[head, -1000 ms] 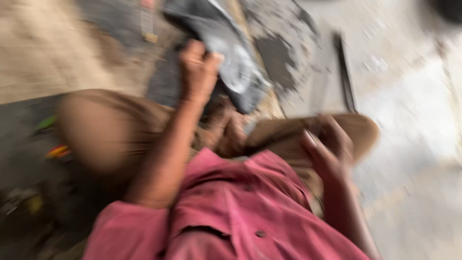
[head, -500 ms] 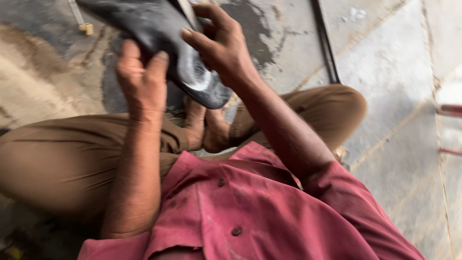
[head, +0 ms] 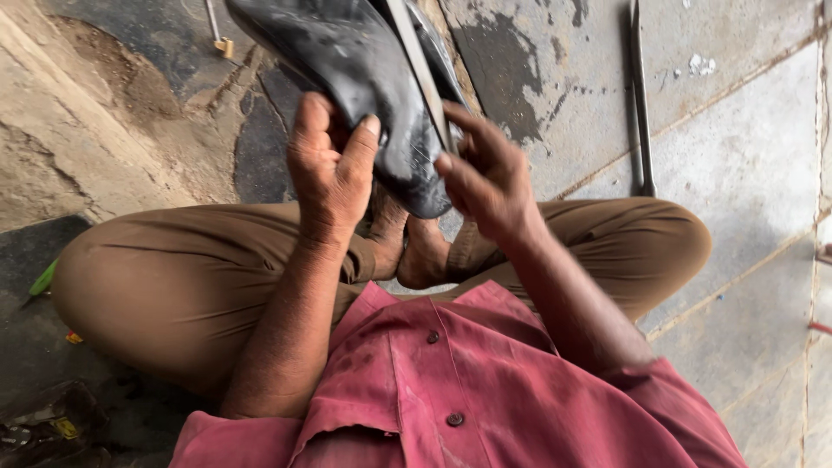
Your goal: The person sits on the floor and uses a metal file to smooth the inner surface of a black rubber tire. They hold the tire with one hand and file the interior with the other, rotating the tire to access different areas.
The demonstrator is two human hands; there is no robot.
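I sit cross-legged on the ground and look down at my lap. My left hand grips a black shoe by its lower end, thumb across the dark, shiny surface. My right hand rests on the shoe's right side and holds a thin flat metal blade that lies along the shoe and runs up out of the frame. The shoe is raised above my bare feet. Its upper end is cut off by the top edge.
A long dark metal rod lies on the stained concrete floor at the upper right. A small tool with a yellowish tip lies at the upper left. Scraps and litter sit by my left knee.
My right hand has come up from my knee to the shoe and now holds the blade against it. The view has steadied and the shoe sits closer to the middle.
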